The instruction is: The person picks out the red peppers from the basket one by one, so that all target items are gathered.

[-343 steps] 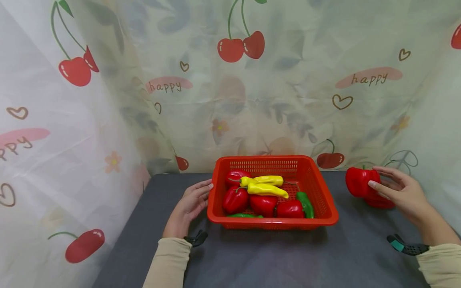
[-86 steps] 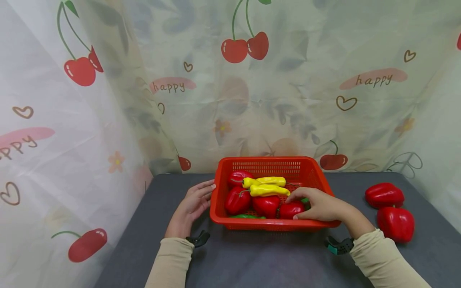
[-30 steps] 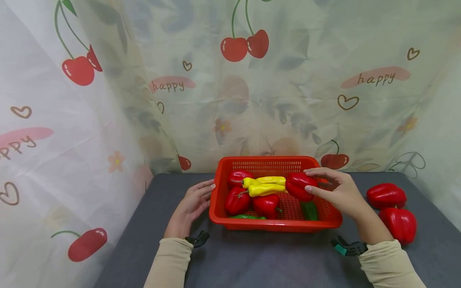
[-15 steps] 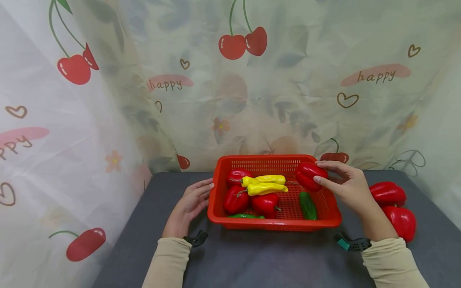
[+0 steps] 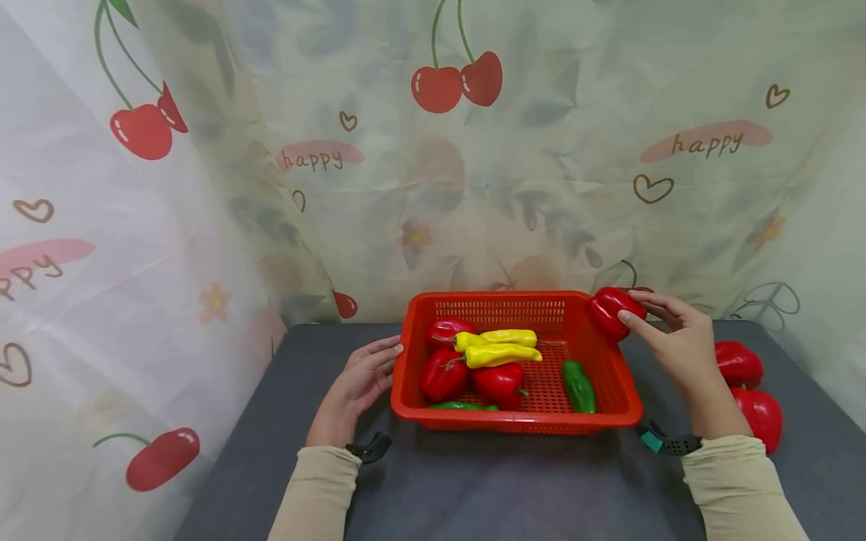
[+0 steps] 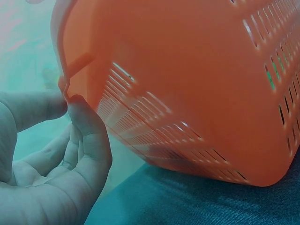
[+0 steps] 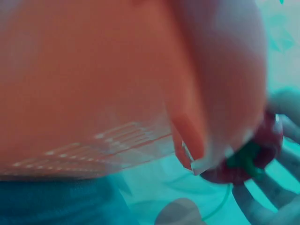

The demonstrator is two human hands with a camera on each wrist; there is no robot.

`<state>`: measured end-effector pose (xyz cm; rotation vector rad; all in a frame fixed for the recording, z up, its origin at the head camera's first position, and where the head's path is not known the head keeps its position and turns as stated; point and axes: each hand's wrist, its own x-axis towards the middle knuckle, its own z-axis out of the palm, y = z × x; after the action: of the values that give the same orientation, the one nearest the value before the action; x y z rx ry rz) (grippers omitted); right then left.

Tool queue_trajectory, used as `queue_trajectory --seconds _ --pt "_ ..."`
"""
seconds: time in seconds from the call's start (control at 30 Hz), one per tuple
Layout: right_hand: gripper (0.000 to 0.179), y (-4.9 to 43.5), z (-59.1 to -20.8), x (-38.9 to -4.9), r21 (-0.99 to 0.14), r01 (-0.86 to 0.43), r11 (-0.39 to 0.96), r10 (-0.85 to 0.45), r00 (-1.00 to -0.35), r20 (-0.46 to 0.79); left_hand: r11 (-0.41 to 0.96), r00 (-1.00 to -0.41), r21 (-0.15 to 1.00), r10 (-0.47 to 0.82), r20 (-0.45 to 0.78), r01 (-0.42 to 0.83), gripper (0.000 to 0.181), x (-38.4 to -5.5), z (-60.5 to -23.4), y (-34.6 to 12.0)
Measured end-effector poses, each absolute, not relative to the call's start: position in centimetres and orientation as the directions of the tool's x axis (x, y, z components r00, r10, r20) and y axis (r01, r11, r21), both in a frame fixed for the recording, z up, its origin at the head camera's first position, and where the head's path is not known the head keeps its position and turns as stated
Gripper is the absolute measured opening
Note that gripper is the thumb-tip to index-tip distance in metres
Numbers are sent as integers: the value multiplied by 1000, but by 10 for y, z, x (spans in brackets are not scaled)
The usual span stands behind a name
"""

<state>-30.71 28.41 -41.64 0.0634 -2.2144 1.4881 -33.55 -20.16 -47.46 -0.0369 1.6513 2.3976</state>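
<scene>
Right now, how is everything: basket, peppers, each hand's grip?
Orange-red plastic basket: upright
Held red bell pepper: lifted
Red bell peppers inside: lying
Long yellow peppers: lying inside
Green peppers: lying inside
Red bell peppers outside: lying, partly hidden
Left grip: pinching basket
Right grip: holding lifted pepper

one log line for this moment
left hand: pinches basket rim; right hand: grips red pepper near right rim; in basket: two yellow peppers, two green peppers, three red peppers

Pale cherry-printed sheeting (image 5: 534, 161) — lightly creased, dark grey tabletop (image 5: 501, 485)
</scene>
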Motion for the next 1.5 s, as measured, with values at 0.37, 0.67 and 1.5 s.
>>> queue_trajectory --seconds 0.37,0.67,1.5 --pt "54 306 -423 -317 -875 -139 463 314 -898 309 -332 -973 923 184 -140 -195 50 -337 -474 -202" --pt "54 314 -437 -325 -802 -95 590 305 -893 331 -342 -975 919 167 -145 -195 48 -336 -475 -203" --pt "47 323 -468 -351 -666 -87 740 195 -922 336 -342 -974 919 178 -143 -197 47 -334 -475 -203"
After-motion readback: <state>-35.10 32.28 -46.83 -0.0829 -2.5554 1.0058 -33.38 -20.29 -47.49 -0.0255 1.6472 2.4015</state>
